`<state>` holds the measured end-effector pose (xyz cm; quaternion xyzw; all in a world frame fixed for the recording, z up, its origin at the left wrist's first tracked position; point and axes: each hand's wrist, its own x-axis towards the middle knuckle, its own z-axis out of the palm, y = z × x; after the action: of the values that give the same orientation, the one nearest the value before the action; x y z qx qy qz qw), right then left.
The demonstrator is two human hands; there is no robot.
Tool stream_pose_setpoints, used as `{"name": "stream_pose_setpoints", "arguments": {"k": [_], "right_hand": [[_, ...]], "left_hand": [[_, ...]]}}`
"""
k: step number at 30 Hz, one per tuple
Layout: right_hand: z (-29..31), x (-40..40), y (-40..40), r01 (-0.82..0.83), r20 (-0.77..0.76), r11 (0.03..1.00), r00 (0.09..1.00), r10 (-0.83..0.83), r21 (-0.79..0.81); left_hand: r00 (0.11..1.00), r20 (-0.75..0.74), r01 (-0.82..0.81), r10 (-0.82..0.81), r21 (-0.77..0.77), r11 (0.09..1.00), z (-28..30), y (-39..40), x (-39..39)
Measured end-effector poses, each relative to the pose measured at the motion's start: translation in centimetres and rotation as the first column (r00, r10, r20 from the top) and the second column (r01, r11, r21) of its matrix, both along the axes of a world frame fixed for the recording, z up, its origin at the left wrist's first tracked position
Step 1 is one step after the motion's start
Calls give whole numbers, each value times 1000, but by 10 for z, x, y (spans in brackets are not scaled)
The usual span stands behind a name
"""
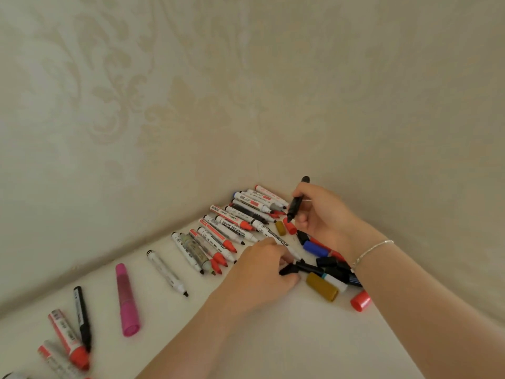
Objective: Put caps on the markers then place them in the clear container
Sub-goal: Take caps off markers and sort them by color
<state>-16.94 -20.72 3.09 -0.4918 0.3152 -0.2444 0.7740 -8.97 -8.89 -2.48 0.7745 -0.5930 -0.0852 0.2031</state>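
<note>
On the pale tabletop point(273, 337), pushed up against the patterned wall, the person is sorting through a long row of uncapped markers point(226, 233), tips pointing toward them. The right hand point(325, 214) grips a black marker point(296, 203) nearly upright, tip down and exposed, apparently ready to take a cap. The left hand point(262, 272) reaches into the loose pile of caps point(328, 266), fingers curled and pinching a black cap point(291, 269) at its edge, a match in colour for the marker held above. A gold cap point(322, 287) and a red cap point(360, 300) lie just beside that pile, unclaimed. Further left, a pink marker point(127, 302) lies on its own with its cap on, and near it a black capped marker point(82, 318) and a red-capped marker point(68, 340) near the frame's corner. The clear container is nowhere in view, so nothing can be judged as stored yet. With most markers bare, the job looks to be at an early stage. A thin bracelet point(371, 251) sits on the right wrist.
</note>
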Motion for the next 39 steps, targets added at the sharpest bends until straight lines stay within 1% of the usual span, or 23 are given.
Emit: {"name": "stream_pose_setpoints", "arguments": {"k": [3,8,11,13,15,18,20,21,22,25,27,29,30,31,33,34,36,37,39], "right_hand": [[-1,3,2,6,2,1000,1000,-6,-7],[-4,9,2,9,29,1000,1000,-9,-9],[-7,10,4,28,83,1000,996,-29,11],[-9,11,5,39,122,999,992,-42,25],[-12,12,7,48,154,998,987,-52,34],[-17,16,9,78,230,994,969,-93,77],[-20,17,11,91,286,990,951,-118,105],[-21,18,13,93,313,989,941,-126,119],[-22,18,14,92,336,987,933,-131,130],[-24,18,15,92,372,986,918,-138,137],[-25,17,15,93,381,990,916,-127,107],[-24,16,13,89,387,994,916,-106,62],[-24,15,13,87,396,995,913,-100,49],[-23,14,12,85,411,995,907,-96,44],[-21,13,11,78,443,996,892,-87,39],[-21,12,12,74,454,997,887,-82,34],[-20,10,12,74,469,997,880,-77,24],[-20,10,13,77,475,997,877,-78,21],[-20,9,13,86,482,996,872,-83,16]], "left_hand": [[997,55,46,-45,-34,998,-3,0,-2],[997,-12,69,-71,-127,990,-11,-2,-4],[995,-57,73,-81,-122,990,-15,0,-2],[993,-100,61,-69,-79,995,-16,3,1],[993,-114,38,-43,-45,998,-16,7,6],[995,-87,36,-45,-100,994,-10,12,14],[990,-141,-10,-14,-165,986,-4,13,22],[986,-167,-32,3,-172,985,-2,14,27],[986,-165,-44,20,-146,988,-2,16,32],[999,-31,-40,41,20,999,-9,20,42],[999,-21,-36,37,59,998,-9,21,43],[995,-93,-22,24,16,1000,-5,21,41],[990,-139,-34,29,-32,999,-2,22,40],[982,-184,-73,54,-97,993,2,23,40],[947,-284,-223,153,-234,946,9,24,39],[911,-367,-302,188,-282,911,12,25,40],[825,-541,-386,162,-331,861,18,26,42],[785,-606,-407,131,-344,846,21,27,43],[728,-681,-435,76,-374,819,27,29,44]]}}
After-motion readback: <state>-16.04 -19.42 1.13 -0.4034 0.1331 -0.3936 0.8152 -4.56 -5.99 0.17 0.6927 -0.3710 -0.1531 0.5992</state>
